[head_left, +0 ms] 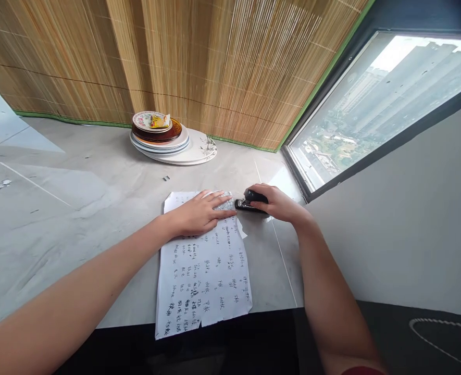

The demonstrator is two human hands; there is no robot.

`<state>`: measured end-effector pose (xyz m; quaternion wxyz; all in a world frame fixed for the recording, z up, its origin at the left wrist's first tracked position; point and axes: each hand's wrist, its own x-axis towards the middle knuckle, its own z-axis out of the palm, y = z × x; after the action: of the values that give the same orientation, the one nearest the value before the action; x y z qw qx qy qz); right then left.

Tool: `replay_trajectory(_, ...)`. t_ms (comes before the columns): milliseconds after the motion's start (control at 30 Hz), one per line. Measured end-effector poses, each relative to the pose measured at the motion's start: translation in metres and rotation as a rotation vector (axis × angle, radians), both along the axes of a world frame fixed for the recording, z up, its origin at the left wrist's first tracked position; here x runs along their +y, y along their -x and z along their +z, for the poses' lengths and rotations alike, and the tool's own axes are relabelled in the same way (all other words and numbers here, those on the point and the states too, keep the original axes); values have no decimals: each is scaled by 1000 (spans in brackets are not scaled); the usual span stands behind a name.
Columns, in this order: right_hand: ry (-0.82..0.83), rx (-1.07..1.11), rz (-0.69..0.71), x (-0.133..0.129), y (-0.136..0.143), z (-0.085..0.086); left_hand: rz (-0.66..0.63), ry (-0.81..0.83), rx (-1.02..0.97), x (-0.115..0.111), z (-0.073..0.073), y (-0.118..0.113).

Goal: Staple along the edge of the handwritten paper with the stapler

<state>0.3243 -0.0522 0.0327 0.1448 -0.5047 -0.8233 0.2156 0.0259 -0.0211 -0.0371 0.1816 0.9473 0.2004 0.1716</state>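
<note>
Sheets of white paper point(207, 271) covered in handwriting lie on the grey marbled surface, their lower end hanging over its front edge. My left hand point(199, 212) rests flat on the upper part, fingers spread and pointing right. Just right of the paper's upper edge is a black stapler point(239, 204). Around its rear part my right hand point(271, 202) is closed, thumb and fingers gripping it from the right. The stapler's front end is at or very near the paper; whether paper is between its jaws I cannot tell.
Stacked plates point(160, 140), with a small yellow packet point(160, 121) on top, stand at the back. Two tiny pieces point(165, 178) lie in front of them. A bamboo blind point(199, 62) hangs behind, and a window point(371, 104) is at the right.
</note>
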Motion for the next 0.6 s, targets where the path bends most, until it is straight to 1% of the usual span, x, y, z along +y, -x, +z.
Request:
replay_trajectory(167, 12, -8, 38, -2, 2, 1, -5, -36, -40, -1, 0, 0)
replay_trajectory(333, -3, -46, 15, -4, -5, 3, -12, -22, -61, 0, -2, 0)
replay_trajectory(467, 20, -45, 88, -4, -5, 4, 3, 55, 9, -2, 3, -1)
replay_trajectory(533, 32, -53, 121, -5, -4, 7, -9, 71, 13, -3, 7, -1)
replay_trajectory(600, -8, -68, 137, -6, -2, 10, -34, 67, -8, -4, 9, -2)
